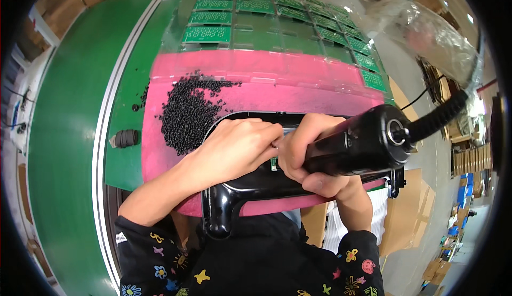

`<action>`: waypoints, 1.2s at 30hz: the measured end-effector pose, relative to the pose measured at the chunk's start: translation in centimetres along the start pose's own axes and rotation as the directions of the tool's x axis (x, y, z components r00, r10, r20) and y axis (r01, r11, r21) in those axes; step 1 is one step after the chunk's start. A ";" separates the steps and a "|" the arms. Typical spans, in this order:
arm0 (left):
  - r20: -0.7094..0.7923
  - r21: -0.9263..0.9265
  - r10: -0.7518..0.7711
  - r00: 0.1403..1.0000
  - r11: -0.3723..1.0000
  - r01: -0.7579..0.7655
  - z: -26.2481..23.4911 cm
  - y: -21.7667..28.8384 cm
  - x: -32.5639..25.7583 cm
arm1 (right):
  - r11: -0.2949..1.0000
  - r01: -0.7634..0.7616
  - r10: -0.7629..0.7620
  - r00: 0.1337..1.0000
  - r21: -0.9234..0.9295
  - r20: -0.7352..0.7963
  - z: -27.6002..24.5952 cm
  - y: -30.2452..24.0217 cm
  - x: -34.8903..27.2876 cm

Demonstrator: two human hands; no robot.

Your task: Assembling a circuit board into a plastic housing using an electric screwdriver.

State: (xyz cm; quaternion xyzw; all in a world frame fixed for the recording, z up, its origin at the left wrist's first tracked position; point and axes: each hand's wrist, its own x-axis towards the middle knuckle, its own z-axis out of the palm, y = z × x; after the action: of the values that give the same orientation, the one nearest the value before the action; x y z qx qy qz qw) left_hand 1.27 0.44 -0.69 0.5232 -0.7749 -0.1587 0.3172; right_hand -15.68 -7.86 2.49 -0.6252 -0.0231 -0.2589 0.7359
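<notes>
A black electric screwdriver (352, 144), its cord end toward me and to the right, lies in the grip of my right hand (309, 152). My left hand (242, 144) is closed in a pinch beside the tool's front end; whatever its fingertips hold is hidden. Both hands are over a glossy black plastic housing (266, 187) with a rounded leg at its near left corner. Between my hands a sliver of green circuit board (274, 164) shows inside the housing. The screwdriver's tip is out of sight behind my fingers.
A heap of small black parts (186, 115) lies left of the housing on a pink mat (266, 94). Farther back, green circuit boards (207, 34) sit in rows on clear trays. A dark roll (125, 138) lies at left. Cardboard (413, 211) stands at near right.
</notes>
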 end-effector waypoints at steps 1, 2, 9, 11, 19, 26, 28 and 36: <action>0.010 -0.014 -0.006 1.000 1.000 0.006 0.0 0.1 0.0 | 0.999 0.025 -0.023 0.999 0.043 -0.031 0.2 0.2 -0.4; 0.012 -0.024 -0.019 1.000 1.000 0.019 -0.1 0.2 -0.2 | 0.999 -0.051 0.051 0.999 -0.004 0.005 0.3 -0.7 -0.1; 0.132 -0.024 -0.003 0.991 1.000 0.007 -0.3 0.2 -0.6 | 0.988 0.009 -0.037 0.984 -0.152 -0.177 0.9 -1.4 -2.4; 0.134 -0.053 0.019 0.991 0.999 -0.012 -0.1 0.1 -0.5 | 0.986 0.102 -0.123 0.980 -0.132 -0.158 0.9 -1.0 -2.4; 0.145 -0.090 0.069 0.987 0.994 -0.056 0.2 -0.4 -0.3 | 0.985 0.136 -0.150 0.979 -0.108 -0.140 0.7 -1.3 -1.9; 0.071 -0.091 0.124 0.990 0.989 -0.117 0.3 0.0 -0.1 | 0.927 0.372 -0.364 0.923 0.043 -0.126 0.4 -2.9 -1.4; 0.027 -0.107 0.145 0.989 0.984 -0.141 0.4 -0.1 -0.1 | 0.919 0.391 -0.376 0.907 0.047 -0.189 0.7 -2.9 -1.5; -0.032 -0.199 0.179 0.983 0.963 -0.182 0.4 0.1 0.0 | 0.902 0.426 -0.431 0.870 -0.074 -0.241 0.2 -3.1 -2.0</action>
State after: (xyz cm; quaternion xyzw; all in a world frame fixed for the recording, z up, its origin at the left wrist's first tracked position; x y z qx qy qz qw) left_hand 0.92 0.42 -0.90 0.4167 -0.7972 -0.2031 0.3868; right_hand -18.66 -7.24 4.62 -0.5731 -0.0651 -0.4929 0.6514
